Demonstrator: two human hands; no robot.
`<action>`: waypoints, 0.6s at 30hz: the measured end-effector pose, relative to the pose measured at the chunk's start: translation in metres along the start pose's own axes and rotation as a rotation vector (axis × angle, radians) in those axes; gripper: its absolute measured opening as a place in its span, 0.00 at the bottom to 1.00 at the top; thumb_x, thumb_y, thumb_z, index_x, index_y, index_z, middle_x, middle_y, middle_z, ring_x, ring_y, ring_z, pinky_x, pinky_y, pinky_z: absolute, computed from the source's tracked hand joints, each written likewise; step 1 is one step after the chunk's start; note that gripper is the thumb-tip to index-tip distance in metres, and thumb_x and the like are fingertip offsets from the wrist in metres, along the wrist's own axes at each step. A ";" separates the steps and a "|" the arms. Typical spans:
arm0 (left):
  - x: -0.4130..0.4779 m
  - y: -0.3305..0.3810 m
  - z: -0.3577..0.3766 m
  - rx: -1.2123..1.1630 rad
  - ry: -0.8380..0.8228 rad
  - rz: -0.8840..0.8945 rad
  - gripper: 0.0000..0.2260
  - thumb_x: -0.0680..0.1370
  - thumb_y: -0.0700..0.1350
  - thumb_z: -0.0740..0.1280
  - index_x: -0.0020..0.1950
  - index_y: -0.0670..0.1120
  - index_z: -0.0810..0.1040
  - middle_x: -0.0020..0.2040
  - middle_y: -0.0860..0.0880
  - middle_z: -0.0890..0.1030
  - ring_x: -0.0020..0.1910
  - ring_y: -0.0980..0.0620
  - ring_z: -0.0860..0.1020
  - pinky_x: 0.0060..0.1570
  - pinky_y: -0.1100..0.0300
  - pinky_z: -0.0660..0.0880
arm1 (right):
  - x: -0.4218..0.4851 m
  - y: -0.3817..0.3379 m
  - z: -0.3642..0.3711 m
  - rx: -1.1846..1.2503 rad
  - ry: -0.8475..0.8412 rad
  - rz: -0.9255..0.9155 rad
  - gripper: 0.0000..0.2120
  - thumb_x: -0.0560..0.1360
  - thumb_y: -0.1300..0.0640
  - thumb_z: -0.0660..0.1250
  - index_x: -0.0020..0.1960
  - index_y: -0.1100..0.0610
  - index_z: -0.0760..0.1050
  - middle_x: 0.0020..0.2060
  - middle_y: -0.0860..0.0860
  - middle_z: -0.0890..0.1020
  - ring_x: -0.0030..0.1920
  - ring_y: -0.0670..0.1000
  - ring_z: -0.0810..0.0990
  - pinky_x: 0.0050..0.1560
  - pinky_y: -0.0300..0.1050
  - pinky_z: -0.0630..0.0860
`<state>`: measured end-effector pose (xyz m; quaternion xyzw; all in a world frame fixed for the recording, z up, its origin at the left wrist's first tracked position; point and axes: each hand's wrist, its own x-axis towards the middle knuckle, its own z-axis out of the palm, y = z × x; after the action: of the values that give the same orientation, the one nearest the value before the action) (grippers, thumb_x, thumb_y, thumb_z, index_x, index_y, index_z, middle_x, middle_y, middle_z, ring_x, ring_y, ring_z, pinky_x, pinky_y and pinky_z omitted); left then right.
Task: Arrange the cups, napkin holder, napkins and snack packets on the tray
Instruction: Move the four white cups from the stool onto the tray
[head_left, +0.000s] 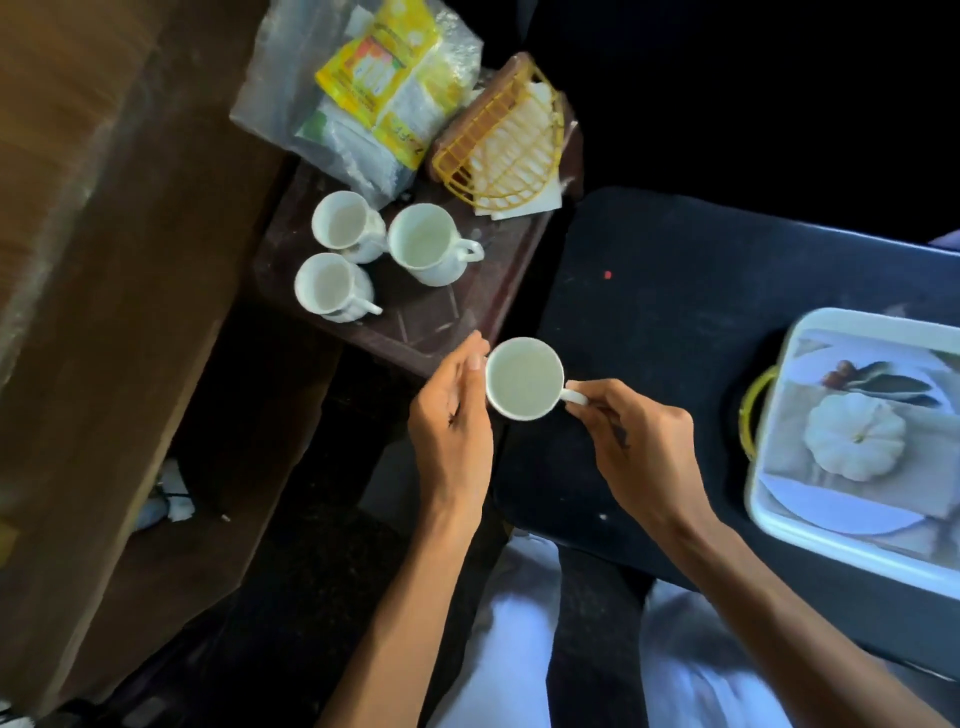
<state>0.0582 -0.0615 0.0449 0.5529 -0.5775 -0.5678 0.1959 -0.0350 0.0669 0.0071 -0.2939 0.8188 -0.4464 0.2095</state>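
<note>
Pinched grip, right hand (639, 441): fingertips closed on the handle of one white cup (524, 376); forearm enters from the lower right, wrist about level
Steadying touch, left hand (452, 410): fingers fairly straight, thumb laid against the cup's left wall, resting there rather than clasping; forearm rises from the bottom edge
Held item, the cup: upright, empty by the look of it, between the near corner of the brown tray (447, 312) and the edge of the dark table (675, 291)
Also listed, three cups (423, 241): upright, close together on the brown tray
Also listed, snack packets (379, 88): yellow and white, inside a clear plastic bag (270, 93) at the brown tray's far end
Also listed, napkin holder (467, 156): yellow wire, lying tilted just beside the bag, napkins (519, 135) inside it and poking out beneath
Also listed, white tray (769, 519): on the dark table, well apart to the right, yellow handle (748, 415), printed picture on its floor; none of the task's things on it
Progress, as judged: if the white tray is the destination, work is at its start, this cup going first, with three cups, holder, napkins and packets left; if the brown one, nearly all is set. Which is meant cannot be told
</note>
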 end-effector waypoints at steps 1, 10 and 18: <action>-0.011 -0.001 0.012 0.015 -0.035 -0.005 0.13 0.85 0.45 0.62 0.66 0.45 0.81 0.61 0.52 0.85 0.63 0.60 0.81 0.68 0.53 0.76 | -0.009 0.007 -0.014 -0.010 0.008 0.009 0.05 0.77 0.60 0.71 0.53 0.56 0.83 0.42 0.43 0.85 0.42 0.41 0.82 0.38 0.24 0.72; -0.116 -0.030 0.132 0.063 -0.254 -0.013 0.12 0.84 0.45 0.64 0.64 0.46 0.83 0.59 0.56 0.86 0.60 0.64 0.81 0.60 0.67 0.77 | -0.094 0.083 -0.134 0.011 0.122 0.243 0.06 0.76 0.56 0.71 0.53 0.51 0.79 0.43 0.32 0.82 0.46 0.34 0.82 0.49 0.26 0.75; -0.166 -0.059 0.199 0.138 -0.344 -0.035 0.11 0.82 0.39 0.67 0.61 0.47 0.85 0.52 0.58 0.86 0.55 0.62 0.84 0.58 0.61 0.80 | -0.126 0.146 -0.191 -0.010 0.206 0.316 0.07 0.76 0.62 0.71 0.54 0.60 0.81 0.43 0.44 0.84 0.45 0.35 0.82 0.47 0.24 0.75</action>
<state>-0.0353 0.1839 0.0044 0.4697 -0.6304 -0.6164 0.0462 -0.1002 0.3293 -0.0093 -0.1155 0.8740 -0.4318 0.1904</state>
